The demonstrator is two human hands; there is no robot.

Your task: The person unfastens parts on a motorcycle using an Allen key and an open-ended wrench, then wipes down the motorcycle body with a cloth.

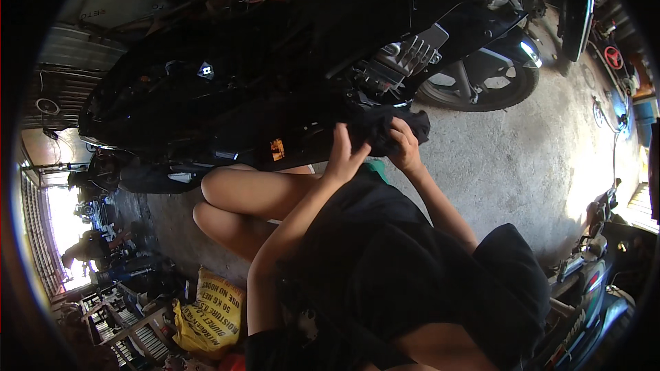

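Observation:
A bunched black cloth (377, 126) is held up between my two hands, just in front of a black motorcycle (227, 89). My left hand (347, 156) grips the cloth's left side, its thumb and fingers closing on the folds. On the other side, my right hand (405, 148) is closed with bent fingers over the cloth, part of which hangs past it to the right. Right behind the cloth is the motorcycle's finned grey engine (405, 58). My fingertips are partly lost in the dark folds.
The motorcycle's front wheel (481, 82) stands on the concrete floor (495, 165) to the right. A yellow printed sack (210, 312) lies at the lower left beside crates and parts. Another motorcycle (584, 302) is at the lower right. My bent knees (234, 192) are close to the bike.

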